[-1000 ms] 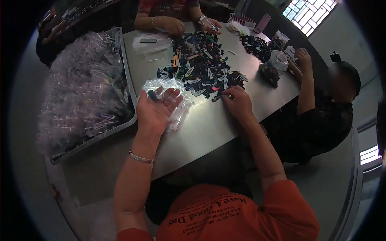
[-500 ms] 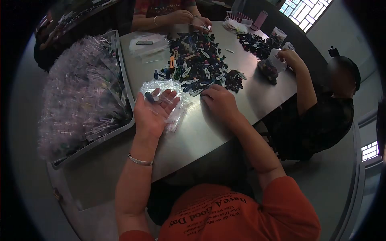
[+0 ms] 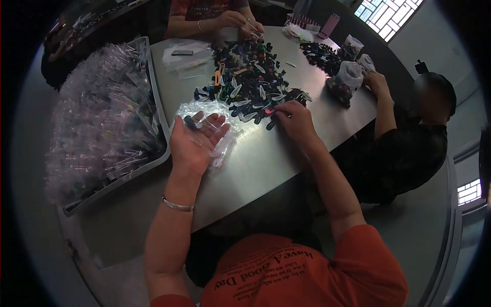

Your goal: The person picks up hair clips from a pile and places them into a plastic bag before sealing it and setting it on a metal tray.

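Observation:
Palm up over a heap of clear plastic bags [image 3: 225,146], my left hand [image 3: 197,146] has loosely curled fingers. A dark hair clip [image 3: 190,122] is held between its thumb and forefinger, with clear plastic across the fingers. My right hand [image 3: 296,120] is at the near right edge of a large pile of hair clips [image 3: 248,77]. Its thumb and fingers pinch a dark hair clip with a pink piece [image 3: 269,111]. Mostly dark clips make up the pile, with white and orange ones among them.
On the left, a grey tray [image 3: 162,120] is heaped with filled clear packets [image 3: 102,117]. A phone [image 3: 182,52] lies on flat bags. Across the metal table [image 3: 255,174], one person's hands [image 3: 245,23] work; at right, another person's hand [image 3: 377,83] is near a bag of clips [image 3: 341,89].
My right hand has shifted right and slightly toward me, and a pink-marked clip now shows at its fingertips. My left hand stays in place. The person at right has lowered a hand from the bag.

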The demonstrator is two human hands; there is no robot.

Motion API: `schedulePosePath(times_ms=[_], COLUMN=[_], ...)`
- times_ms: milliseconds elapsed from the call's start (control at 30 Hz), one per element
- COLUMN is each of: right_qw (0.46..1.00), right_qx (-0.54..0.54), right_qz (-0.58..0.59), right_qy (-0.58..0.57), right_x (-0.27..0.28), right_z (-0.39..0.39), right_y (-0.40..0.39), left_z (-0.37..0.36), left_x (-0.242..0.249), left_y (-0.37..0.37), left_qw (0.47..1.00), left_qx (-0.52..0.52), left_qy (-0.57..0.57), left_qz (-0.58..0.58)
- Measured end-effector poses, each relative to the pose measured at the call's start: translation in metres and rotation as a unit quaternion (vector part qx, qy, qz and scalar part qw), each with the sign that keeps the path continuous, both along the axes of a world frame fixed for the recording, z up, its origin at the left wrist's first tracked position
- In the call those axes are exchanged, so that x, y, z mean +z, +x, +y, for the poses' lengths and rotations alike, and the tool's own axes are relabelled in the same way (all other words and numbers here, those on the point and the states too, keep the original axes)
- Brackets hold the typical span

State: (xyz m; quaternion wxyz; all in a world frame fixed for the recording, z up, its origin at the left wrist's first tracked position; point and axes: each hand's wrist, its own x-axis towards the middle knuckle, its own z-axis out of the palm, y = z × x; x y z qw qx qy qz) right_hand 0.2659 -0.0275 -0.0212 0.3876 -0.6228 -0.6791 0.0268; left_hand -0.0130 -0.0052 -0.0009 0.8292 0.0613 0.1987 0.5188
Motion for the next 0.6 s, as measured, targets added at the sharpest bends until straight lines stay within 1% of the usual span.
schedulePosePath(times_ms=[167,300,367,400,467,500,567,600], right_qw=[0.998,0.996,0.998,0.998,0.998,0.998,0.993,0.993], right_qx=[-0.017,-0.021,0.005,0.006,-0.017,-0.017,-0.024,-0.023], right_qz=[-0.065,-0.074,-0.053,-0.053,0.038,0.038,0.092,0.092], right_qy=[-0.019,-0.053,0.018,0.018,-0.037,-0.036,-0.07,-0.07], right_x=[0.006,0.011,0.0,0.0,0.0,0.001,0.003,0.005], right_z=[-0.002,-0.003,0.001,0.001,-0.001,-0.001,-0.002,-0.003], right_y=[-0.009,-0.013,-0.008,-0.007,-0.004,-0.004,-0.004,-0.006], left_z=[0.001,-0.002,-0.002,-0.002,-0.002,-0.001,-0.001,-0.001], left_x=[0.0,0.003,0.004,0.004,0.004,0.004,0.002,0.003], left_y=[0.0,0.002,0.002,0.001,0.001,0.001,0.001,0.001], left_qw=[1.0,1.0,1.0,1.0,1.0,1.0,1.0,1.0], left_qx=[0.001,-0.001,0.001,0.005,0.008,0.01,0.006,0.001], left_qy=[-0.001,-0.005,-0.005,-0.004,-0.008,-0.011,-0.008,-0.005], left_qz=[0.003,0.009,0.01,0.011,0.01,0.009,0.003,-0.002])
